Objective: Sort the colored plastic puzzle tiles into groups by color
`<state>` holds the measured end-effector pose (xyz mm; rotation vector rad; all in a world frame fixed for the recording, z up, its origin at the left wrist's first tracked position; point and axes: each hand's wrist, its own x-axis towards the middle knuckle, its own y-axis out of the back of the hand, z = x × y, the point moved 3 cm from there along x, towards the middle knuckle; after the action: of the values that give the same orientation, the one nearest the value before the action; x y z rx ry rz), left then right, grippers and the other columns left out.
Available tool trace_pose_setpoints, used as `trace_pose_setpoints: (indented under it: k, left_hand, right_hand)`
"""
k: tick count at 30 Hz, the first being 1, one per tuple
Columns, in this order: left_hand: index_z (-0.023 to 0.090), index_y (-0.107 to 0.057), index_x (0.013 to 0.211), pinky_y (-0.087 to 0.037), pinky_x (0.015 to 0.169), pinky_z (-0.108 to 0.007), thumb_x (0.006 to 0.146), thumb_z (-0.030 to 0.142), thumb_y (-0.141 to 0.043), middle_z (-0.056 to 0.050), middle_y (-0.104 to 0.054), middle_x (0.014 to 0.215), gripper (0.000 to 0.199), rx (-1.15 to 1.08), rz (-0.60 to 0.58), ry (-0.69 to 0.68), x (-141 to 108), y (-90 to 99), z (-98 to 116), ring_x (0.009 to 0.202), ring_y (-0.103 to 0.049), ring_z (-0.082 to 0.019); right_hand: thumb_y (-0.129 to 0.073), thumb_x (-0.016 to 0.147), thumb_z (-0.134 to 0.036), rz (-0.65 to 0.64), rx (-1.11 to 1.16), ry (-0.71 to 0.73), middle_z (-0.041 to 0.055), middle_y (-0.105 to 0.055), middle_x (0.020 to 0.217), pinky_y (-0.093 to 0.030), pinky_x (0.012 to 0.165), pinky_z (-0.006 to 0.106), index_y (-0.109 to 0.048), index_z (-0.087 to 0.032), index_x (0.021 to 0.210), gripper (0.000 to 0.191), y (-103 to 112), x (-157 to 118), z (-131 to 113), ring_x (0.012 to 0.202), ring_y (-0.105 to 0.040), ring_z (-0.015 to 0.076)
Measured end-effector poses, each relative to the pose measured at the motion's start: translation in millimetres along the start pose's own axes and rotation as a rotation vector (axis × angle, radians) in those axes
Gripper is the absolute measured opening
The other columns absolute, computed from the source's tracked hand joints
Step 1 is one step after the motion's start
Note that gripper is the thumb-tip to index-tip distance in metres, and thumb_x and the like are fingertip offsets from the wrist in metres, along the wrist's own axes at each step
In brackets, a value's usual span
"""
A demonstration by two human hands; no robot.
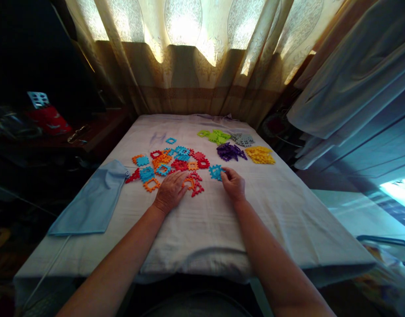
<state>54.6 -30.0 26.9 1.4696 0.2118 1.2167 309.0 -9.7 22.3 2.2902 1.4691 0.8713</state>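
Between the thumb and fingers of my right hand [233,182] is the edge of a blue puzzle piece [216,172] with a notched rim. My left hand [171,190] lies palm down at the front of a mixed pile, its fingers over some pieces. Close to those fingertips are red notched pieces [198,189] and an orange frame piece [188,182]. The pile holds several red, orange and blue pieces, among them a blue stack [147,174] and an orange frame [151,185]. What lies under my left palm is hidden.
Sorted heaps of green pieces [218,136], grey pieces [243,140], purple pieces [229,152] and yellow pieces [260,155] lie at the back right. A light blue cloth bag [90,202] rests at the left on the white-covered table [195,237]. Curtains [189,79] hang behind.
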Motion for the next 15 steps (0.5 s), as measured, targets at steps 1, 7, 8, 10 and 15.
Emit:
trace_pose_setpoints:
  k: [1,7,8,10,15]
  left_hand:
    - [0.019,-0.052,0.135,-0.041,0.112,-0.042,0.096,0.03,-0.044,-0.01,-0.061,0.137,0.042,0.003,0.01,0.01,0,0.2,-1,0.13,-0.053,-0.022]
    - [0.02,-0.054,0.13,-0.042,0.111,-0.043,0.093,0.025,-0.044,-0.01,-0.064,0.13,0.039,0.01,0.085,0.127,-2,4.2,-9,0.127,-0.055,-0.022]
    - [0.02,-0.054,0.13,-0.042,0.112,-0.043,0.093,0.025,-0.044,-0.01,-0.065,0.13,0.039,0.013,0.099,0.153,-3,5.1,-12,0.127,-0.055,-0.022]
    - [0.02,-0.055,0.129,-0.041,0.112,-0.044,0.093,0.026,-0.045,-0.01,-0.065,0.128,0.038,0.02,0.133,0.203,-4,7.2,-17,0.126,-0.056,-0.023]
    - [0.021,-0.058,0.124,-0.043,0.109,-0.043,0.091,0.027,-0.045,-0.01,-0.067,0.124,0.036,0.031,0.202,0.345,-7,12.4,-34,0.121,-0.059,-0.024]
  right_hand:
    - [-0.052,0.081,-0.037,0.019,-0.036,-0.018,0.0036,-0.072,0.076,-0.049,0.069,0.027,-0.073,-0.017,0.103,0.037,4,3,5,0.067,-0.062,0.0162]
    - [-0.052,0.082,-0.037,0.009,-0.188,-0.052,0.0033,-0.073,0.077,-0.047,0.067,0.027,-0.074,-0.02,0.106,0.037,11,6,16,0.07,-0.063,0.0176]
    - [-0.052,0.082,-0.037,-0.005,-0.208,-0.051,0.0031,-0.073,0.078,-0.047,0.066,0.027,-0.074,-0.021,0.107,0.037,9,6,16,0.071,-0.064,0.0177]
    - [-0.053,0.081,-0.036,-0.018,-0.243,-0.046,0.0035,-0.074,0.082,-0.047,0.067,0.027,-0.074,-0.022,0.107,0.036,7,5,16,0.072,-0.064,0.0177]
    - [-0.052,0.083,-0.038,0.015,-0.285,-0.014,0.0069,-0.073,0.091,-0.048,0.071,0.028,-0.075,-0.02,0.101,0.034,7,7,20,0.074,-0.062,0.0169]
